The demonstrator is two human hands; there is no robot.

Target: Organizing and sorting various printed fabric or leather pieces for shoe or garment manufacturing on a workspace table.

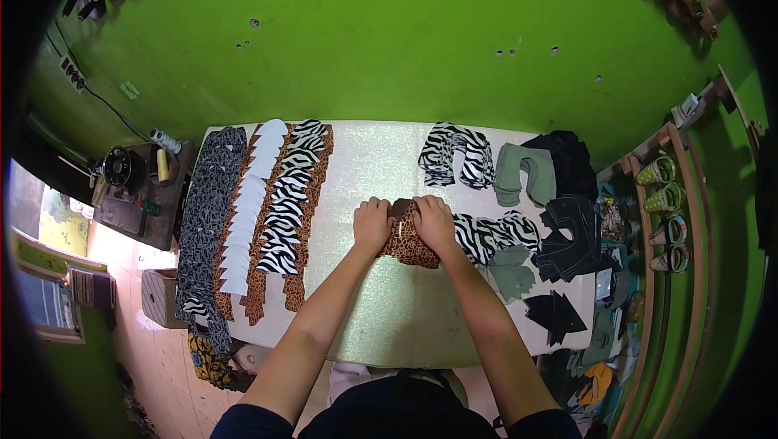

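Note:
In front of me, at the middle of the white table (356, 155), lies a brown leopard-print fabric piece (411, 251) with a dark brown part along its far edge. My left hand (373, 224) has its fingers curled over the left side of this piece. On its right side my right hand (435, 222) grips it in the same way. The fingertips of both hands are partly hidden. Zebra-print cut pieces (474, 238) lie just right of my right hand, beside green-grey cut pieces (510, 275).
Overlapping rows at left hold grey patterned pieces (212, 220), white pieces (240, 236) and zebra-print pieces (284, 220). A curved zebra-print stack (438, 155), green-grey pieces (510, 175) and black pieces (567, 240) lie at right. Beyond stands a wooden rack (685, 163) with shoes; a sewing machine (121, 167) is far left.

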